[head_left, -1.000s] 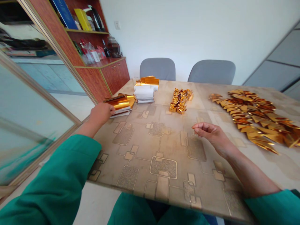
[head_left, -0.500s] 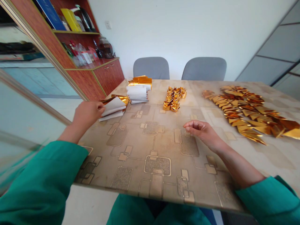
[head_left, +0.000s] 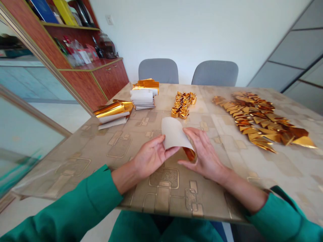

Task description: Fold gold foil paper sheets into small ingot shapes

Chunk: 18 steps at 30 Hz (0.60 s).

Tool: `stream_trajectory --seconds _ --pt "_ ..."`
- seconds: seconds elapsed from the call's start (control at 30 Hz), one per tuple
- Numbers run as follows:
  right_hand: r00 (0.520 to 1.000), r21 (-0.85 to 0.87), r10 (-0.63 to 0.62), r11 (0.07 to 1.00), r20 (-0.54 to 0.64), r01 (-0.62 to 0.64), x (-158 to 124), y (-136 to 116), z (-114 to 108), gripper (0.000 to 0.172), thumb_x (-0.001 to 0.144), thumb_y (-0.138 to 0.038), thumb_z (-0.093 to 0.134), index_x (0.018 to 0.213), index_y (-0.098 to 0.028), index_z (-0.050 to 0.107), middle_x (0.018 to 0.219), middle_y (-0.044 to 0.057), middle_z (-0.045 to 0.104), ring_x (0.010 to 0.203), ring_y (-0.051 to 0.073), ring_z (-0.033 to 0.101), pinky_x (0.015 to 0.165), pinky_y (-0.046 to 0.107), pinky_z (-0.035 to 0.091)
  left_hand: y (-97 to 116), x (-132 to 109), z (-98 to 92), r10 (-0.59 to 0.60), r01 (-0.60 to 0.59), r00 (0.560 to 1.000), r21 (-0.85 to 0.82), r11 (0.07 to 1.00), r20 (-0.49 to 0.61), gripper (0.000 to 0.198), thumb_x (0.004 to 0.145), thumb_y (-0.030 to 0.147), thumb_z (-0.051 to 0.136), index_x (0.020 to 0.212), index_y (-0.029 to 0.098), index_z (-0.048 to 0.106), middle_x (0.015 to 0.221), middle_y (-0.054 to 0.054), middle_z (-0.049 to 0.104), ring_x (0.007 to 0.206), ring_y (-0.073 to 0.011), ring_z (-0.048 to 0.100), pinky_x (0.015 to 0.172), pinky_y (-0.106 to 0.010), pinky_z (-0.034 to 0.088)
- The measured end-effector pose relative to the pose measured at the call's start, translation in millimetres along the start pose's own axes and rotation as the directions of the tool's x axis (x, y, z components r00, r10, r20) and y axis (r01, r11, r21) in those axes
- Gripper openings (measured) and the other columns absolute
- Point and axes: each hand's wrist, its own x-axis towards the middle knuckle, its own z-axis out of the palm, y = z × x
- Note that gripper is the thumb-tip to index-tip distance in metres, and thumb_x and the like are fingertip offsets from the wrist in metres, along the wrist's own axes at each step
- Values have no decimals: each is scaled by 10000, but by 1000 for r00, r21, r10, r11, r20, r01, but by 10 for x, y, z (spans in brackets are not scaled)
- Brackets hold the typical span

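Observation:
A curved sheet of gold foil paper [head_left: 175, 133] is held above the table in front of me, white side up, with gold showing under its right end. My left hand [head_left: 152, 154] pinches its left edge, thumb on top and fingers beneath. My right hand [head_left: 205, 153] cups the right edge, fingers against the outer side and the thumb spread below. At the left lies a loose pile of gold and white foil sheets [head_left: 113, 112]. Behind it stands a second stack of sheets [head_left: 142, 97]. Small folded gold pieces [head_left: 183, 104] sit in rows beyond my hands.
Many folded gold foil pieces [head_left: 262, 121] overlap across the right side of the patterned table [head_left: 121, 148]. Two grey chairs [head_left: 158, 70] stand at the far edge. A wooden cabinet [head_left: 111, 75] with bottles and a glass door frame are at the left.
My left hand has come from the left pile to the middle with a sheet. My right hand has moved slightly inward and lower and now meets the sheet's right edge. The view has shifted slightly.

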Motion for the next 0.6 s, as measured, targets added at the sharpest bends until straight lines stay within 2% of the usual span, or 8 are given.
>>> stream_trajectory --seconds 0.1,0.2,0.3,0.37,0.43,0.5,0.53,0.6 --pt "998 -70 -47 997 -28 45 -7 30 -34 545 848 -199 613 1362 -137 439 1232 177 573 1126 309 528 924 488 479 -108 2 -35 -47 45 998 -35 998 -32 208 960 90 417 1000 97 621 1005 -95 719 865 -153 708 796 -299 617" --pt "983 -104 -183 978 9 183 -12 133 -85 315 896 -102 509 1192 -170 595 1120 125 669 1020 268 578 864 449 486 -99 -25 -151 -14 25 996 117 993 -92 126 909 59 513 927 114 625 905 -56 705 745 -128 699 670 -255 626" --pt "960 -85 -270 958 72 275 -41 231 -109 252 932 -142 516 1146 -166 647 1109 116 702 1018 256 596 874 434 494 -42 -85 -272 29 16 991 327 945 -132 112 840 56 621 932 120 623 898 -42 679 733 -126 693 651 -245 624" --pt "949 -27 -283 957 141 289 -84 276 -98 249 937 -143 514 1139 -160 659 1092 113 712 1015 238 615 881 409 514 -4 -128 -339 4 40 995 452 891 -96 265 827 105 661 1084 138 608 1007 -66 681 797 -148 705 687 -258 622" --pt "936 46 -280 960 215 277 -139 311 -76 263 931 -119 496 1133 -153 662 1091 116 712 1020 224 630 887 387 534 28 -166 -400 -23 49 998 600 798 -50 457 853 199 647 1287 173 507 1079 -93 679 841 -178 709 722 -305 617" --pt "921 99 -269 963 280 251 -191 342 -61 292 909 -93 489 1143 -153 654 1115 122 704 1045 223 634 902 389 542 53 -197 -453 74 -56 997 802 594 15 624 867 259 613 1430 198 351 1105 -110 672 880 -208 697 762 -380 603" --pt "917 115 -262 964 301 238 -212 357 -59 301 897 -92 497 1148 -156 650 1129 126 698 1055 228 633 909 398 542 63 -209 -472 159 -145 984 895 422 85 681 855 273 616 1458 203 309 1137 -121 658 932 -229 680 803 -423 587" --pt "913 147 -247 967 324 210 -239 384 -65 300 885 -113 526 1157 -166 642 1149 130 688 1066 237 630 918 415 541 73 -223 -489 276 -319 908 947 -29 314 709 801 310 675 1437 207 377 1267 -150 585 1119 -290 597 930 -507 517"
